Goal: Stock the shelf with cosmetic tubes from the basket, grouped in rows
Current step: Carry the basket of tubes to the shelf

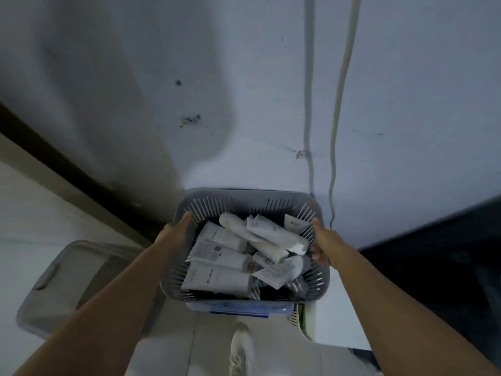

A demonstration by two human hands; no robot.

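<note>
Forearms stretch down, left hand and right hand each curled round a side rim of the grey basket, tubes heaped inside. Likely carrying; next, find the unseen shelf.

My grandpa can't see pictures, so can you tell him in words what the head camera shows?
The left hand and the right hand hold a grey basket by its sides; it is full of jumbled white tubes. Behind it is a pale wall with a cable running down.
</note>
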